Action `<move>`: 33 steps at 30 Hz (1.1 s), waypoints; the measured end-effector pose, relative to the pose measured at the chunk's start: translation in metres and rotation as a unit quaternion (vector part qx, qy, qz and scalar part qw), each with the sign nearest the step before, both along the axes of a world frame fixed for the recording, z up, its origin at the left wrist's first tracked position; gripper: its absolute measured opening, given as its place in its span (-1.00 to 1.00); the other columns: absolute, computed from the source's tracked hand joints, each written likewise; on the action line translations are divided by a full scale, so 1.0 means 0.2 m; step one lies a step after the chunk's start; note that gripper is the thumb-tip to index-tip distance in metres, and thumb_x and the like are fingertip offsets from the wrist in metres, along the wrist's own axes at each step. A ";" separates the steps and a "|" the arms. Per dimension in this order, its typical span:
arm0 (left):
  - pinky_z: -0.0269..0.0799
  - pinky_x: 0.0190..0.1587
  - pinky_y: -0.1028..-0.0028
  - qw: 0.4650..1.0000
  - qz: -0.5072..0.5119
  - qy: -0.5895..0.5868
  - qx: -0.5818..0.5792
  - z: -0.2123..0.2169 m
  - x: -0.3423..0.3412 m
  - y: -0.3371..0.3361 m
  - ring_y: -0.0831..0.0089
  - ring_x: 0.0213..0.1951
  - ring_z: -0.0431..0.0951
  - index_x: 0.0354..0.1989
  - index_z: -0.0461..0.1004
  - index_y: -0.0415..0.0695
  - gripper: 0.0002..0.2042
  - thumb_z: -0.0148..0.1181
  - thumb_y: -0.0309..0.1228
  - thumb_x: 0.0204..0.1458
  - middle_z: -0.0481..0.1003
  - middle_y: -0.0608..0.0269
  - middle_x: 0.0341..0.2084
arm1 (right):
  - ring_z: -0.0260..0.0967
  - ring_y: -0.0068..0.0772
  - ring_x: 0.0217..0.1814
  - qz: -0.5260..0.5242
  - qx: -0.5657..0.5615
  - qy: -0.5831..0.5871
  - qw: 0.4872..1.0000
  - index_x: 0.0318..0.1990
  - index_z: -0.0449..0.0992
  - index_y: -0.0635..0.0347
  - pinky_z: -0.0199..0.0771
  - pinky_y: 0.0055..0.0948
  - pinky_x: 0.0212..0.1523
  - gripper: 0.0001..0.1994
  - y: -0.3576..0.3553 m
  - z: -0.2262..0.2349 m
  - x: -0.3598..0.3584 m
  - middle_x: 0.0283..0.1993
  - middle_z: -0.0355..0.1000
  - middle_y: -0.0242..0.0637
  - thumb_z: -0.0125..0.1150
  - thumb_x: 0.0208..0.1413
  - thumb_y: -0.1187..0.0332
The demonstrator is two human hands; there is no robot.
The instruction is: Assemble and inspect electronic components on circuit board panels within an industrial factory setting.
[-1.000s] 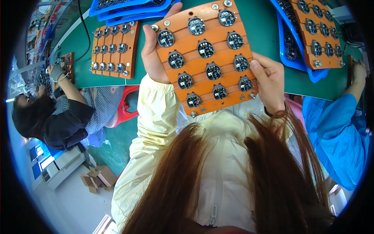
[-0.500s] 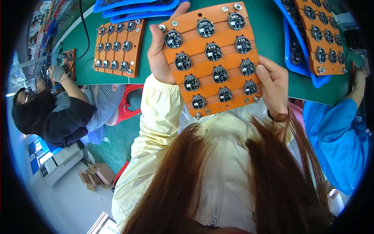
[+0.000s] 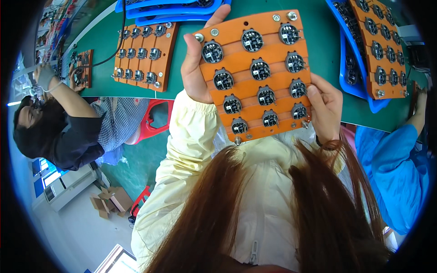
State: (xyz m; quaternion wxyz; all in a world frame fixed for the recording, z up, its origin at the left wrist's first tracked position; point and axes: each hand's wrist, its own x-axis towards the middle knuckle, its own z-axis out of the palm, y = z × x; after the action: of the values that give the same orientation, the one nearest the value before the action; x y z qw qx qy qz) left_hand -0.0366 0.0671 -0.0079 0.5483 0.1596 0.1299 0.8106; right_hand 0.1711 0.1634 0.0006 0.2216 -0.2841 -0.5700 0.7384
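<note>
I hold an orange board point(image 3: 276, 51) tilted up in front of my chest. Several round dark circuit modules point(image 3: 260, 69), each in a grey holder, sit in rows across its face, and metal pins stand at its corners. My left hand point(image 3: 196, 75) grips the upper left edge; its thumb shows at the front edge and a fingertip sticks up beyond the top, while the other fingers are hidden behind. At the lower right edge, my right hand point(image 3: 326, 107) is closed on the board with the thumb near the front face and the fingers partly hidden.
On the green table point(image 3: 321, 50), another orange board point(image 3: 165, 51) with modules lies at left. A third orange board point(image 3: 383, 86) rests on blue trays point(image 3: 378, 105) at right. More blue trays point(image 3: 177, 14) stand at the back. Co-workers sit on both sides; a red stool point(image 3: 156, 129) is at left.
The held board and both my hands appear slightly lower and to the right, as does the table scene. The left co-worker's gloved hand has lifted away from the bench.
</note>
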 end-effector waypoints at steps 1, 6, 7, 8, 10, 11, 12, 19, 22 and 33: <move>0.20 0.07 0.06 1.000 0.001 0.001 0.000 0.00 0.00 0.00 0.07 0.10 0.22 0.22 -0.11 -0.15 -0.31 -0.17 0.06 0.04 0.16 -0.03 0.09 | 0.31 -0.52 -0.11 0.001 0.000 0.001 1.000 0.00 0.26 0.52 0.28 -0.58 -0.06 -0.67 0.00 0.00 0.00 -0.10 0.37 -0.17 -0.10 0.14 0.45; 0.23 0.05 0.07 1.000 0.003 0.010 -0.002 0.01 0.01 -0.02 0.09 0.09 0.24 0.22 -0.10 -0.16 -0.31 -0.17 0.07 0.04 0.19 -0.02 0.08 | 0.31 -0.51 -0.09 -0.003 -0.008 0.003 1.000 0.00 0.25 0.53 0.28 -0.56 -0.05 -0.67 -0.01 -0.01 0.00 -0.09 0.36 -0.16 -0.10 0.13 0.46; 0.24 0.05 0.12 1.000 -0.004 0.017 0.003 0.00 0.00 -0.02 0.09 0.09 0.23 0.22 -0.11 -0.09 -0.34 -0.19 0.06 0.05 0.16 -0.02 0.09 | 0.31 -0.51 -0.09 -0.002 -0.008 0.005 1.000 0.00 0.25 0.53 0.28 -0.56 -0.05 -0.67 -0.01 -0.01 0.00 -0.09 0.36 -0.16 -0.10 0.13 0.46; 0.24 0.05 0.12 1.000 -0.003 0.019 0.003 0.01 0.00 -0.01 0.09 0.09 0.23 0.22 -0.11 -0.09 -0.34 -0.19 0.06 0.05 0.16 -0.02 0.09 | 0.31 -0.50 -0.08 -0.003 -0.011 -0.012 1.000 0.00 0.25 0.53 0.27 -0.56 -0.05 -0.67 0.00 -0.01 0.01 -0.08 0.36 -0.15 -0.10 0.12 0.47; 0.24 0.05 0.09 1.000 0.001 0.022 0.016 0.01 0.01 -0.01 0.08 0.08 0.25 0.22 -0.11 -0.17 -0.30 -0.16 0.07 0.04 0.19 -0.04 0.07 | 0.31 -0.49 -0.08 -0.003 -0.015 -0.029 0.999 0.01 0.25 0.53 0.27 -0.56 -0.04 -0.67 0.00 -0.01 0.01 -0.08 0.36 -0.15 -0.11 0.12 0.47; 0.24 0.05 0.09 1.000 0.002 0.022 0.015 0.01 0.01 0.00 0.08 0.08 0.25 0.22 -0.11 -0.17 -0.30 -0.16 0.07 0.04 0.19 -0.04 0.07 | 0.31 -0.49 -0.07 -0.005 -0.022 -0.033 0.999 0.01 0.24 0.53 0.27 -0.56 -0.04 -0.66 0.00 0.00 0.01 -0.07 0.36 -0.14 -0.11 0.12 0.48; 0.24 0.05 0.09 0.999 -0.003 0.016 0.027 0.00 0.01 0.00 0.08 0.08 0.25 0.22 -0.12 -0.17 -0.30 -0.15 0.07 0.03 0.19 -0.04 0.07 | 0.31 -0.48 -0.07 -0.007 -0.029 -0.036 0.999 0.02 0.24 0.53 0.26 -0.55 -0.03 -0.66 0.00 0.00 0.00 -0.07 0.36 -0.14 -0.11 0.12 0.48; 0.25 0.05 0.13 0.999 -0.013 0.018 0.034 0.00 0.00 0.00 0.08 0.08 0.24 0.22 -0.13 -0.09 -0.34 -0.17 0.05 0.05 0.17 -0.02 0.08 | 0.31 -0.47 -0.06 -0.007 -0.020 -0.017 1.000 0.02 0.23 0.54 0.26 -0.55 -0.03 -0.66 0.01 -0.01 0.01 -0.06 0.35 -0.12 -0.13 0.11 0.49; 0.26 0.04 0.14 0.999 -0.014 0.018 0.030 0.00 0.00 0.00 0.10 0.08 0.25 0.22 -0.13 -0.09 -0.33 -0.17 0.05 0.05 0.18 -0.02 0.07 | 0.31 -0.47 -0.05 -0.007 -0.018 -0.034 0.999 0.02 0.22 0.54 0.25 -0.55 -0.03 -0.66 0.00 -0.01 0.01 -0.06 0.35 -0.12 -0.13 0.11 0.49; 0.20 0.07 0.07 0.999 -0.010 0.047 0.004 0.00 0.00 -0.01 0.04 0.11 0.20 0.24 -0.19 -0.15 -0.27 -0.11 0.04 0.03 0.13 -0.08 0.11 | 0.34 -0.56 -0.16 -0.006 -0.020 0.000 1.000 0.07 0.19 0.49 0.31 -0.63 -0.14 -0.63 0.00 -0.02 0.01 -0.14 0.39 -0.18 -0.11 0.13 0.48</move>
State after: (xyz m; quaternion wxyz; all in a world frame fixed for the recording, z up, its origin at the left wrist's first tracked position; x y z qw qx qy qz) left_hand -0.0370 0.0656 -0.0070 0.5490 0.2003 0.1509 0.7973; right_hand 0.1734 0.1630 -0.0035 0.2207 -0.2916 -0.5535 0.7483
